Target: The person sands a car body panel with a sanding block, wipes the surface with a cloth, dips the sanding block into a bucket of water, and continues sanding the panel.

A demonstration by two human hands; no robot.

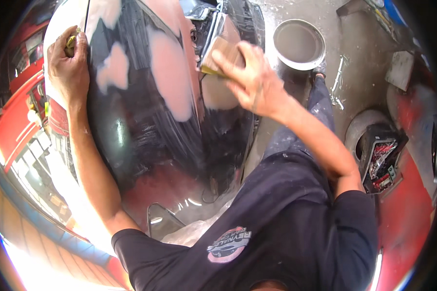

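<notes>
Right hand (260, 80) pinches brown rectangular block (228, 52) over black-and-pink car panel (131, 109); left hand (69, 68), panel's upper left, clutches small yellow-green piece (71, 42).

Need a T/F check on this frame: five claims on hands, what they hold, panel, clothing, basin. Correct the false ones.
1. The right hand holds a brown block. True.
2. Both hands grip that block. False: only the right does; the left hand holds a yellow-green item.
3. Pink patches show on the dark panel. True.
4. White clothing covers the torso. False: the shirt is black.
5. The round basin is farther right in the picture than the block. True.
</notes>
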